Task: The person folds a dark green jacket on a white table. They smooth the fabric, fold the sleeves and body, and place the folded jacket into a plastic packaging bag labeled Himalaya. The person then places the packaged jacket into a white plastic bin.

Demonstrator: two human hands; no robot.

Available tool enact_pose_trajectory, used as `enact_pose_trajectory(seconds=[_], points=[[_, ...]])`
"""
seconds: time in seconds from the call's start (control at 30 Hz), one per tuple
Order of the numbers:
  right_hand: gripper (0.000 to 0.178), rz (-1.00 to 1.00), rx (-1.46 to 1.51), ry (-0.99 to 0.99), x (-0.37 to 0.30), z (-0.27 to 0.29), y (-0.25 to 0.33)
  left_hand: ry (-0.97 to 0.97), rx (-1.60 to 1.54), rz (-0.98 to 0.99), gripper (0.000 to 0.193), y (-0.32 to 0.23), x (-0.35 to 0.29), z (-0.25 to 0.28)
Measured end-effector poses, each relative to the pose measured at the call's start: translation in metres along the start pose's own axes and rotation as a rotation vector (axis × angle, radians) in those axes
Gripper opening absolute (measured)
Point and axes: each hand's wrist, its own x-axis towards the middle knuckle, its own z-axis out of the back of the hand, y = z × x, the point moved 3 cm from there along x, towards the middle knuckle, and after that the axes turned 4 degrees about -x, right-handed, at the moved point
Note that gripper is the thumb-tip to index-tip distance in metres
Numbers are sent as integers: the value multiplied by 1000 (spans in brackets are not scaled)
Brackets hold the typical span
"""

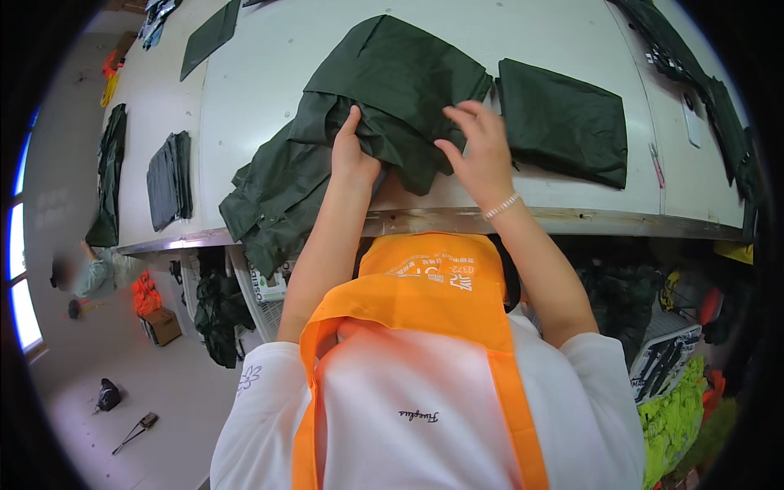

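Note:
A dark green garment (392, 90) of smooth, slightly shiny fabric lies partly folded on the white table in front of me. Its loose, crumpled part (278, 192), with small snaps, spreads left and hangs over the near edge. My left hand (355, 159) grips the near edge of the folded part, thumb on top and the other fingers hidden beneath the cloth. At the garment's right side is my right hand (478, 151), fingers apart and curved, thumb and fingertips at the cloth. Just right of it lies a flat, folded dark green garment (563, 122).
On the white table (253, 90) sit a grey-green folded stack (170, 181) at left and a flat dark piece (210, 39) farther back. Small pink-handled snips (657, 166) lie at right, near dark cloth (710, 90). Crates with garments stand below. Another person (90, 273) is at far left.

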Motion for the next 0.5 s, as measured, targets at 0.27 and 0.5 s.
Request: enact_pose_trajectory(seconds=[0.27,0.5], points=[[23,-16,150,258,-21,-55,-29,25,32,-48,39,0,6,16],[11,-390,418,259,-23,-85,-57,59,911,-300,51,10,-6,32]])
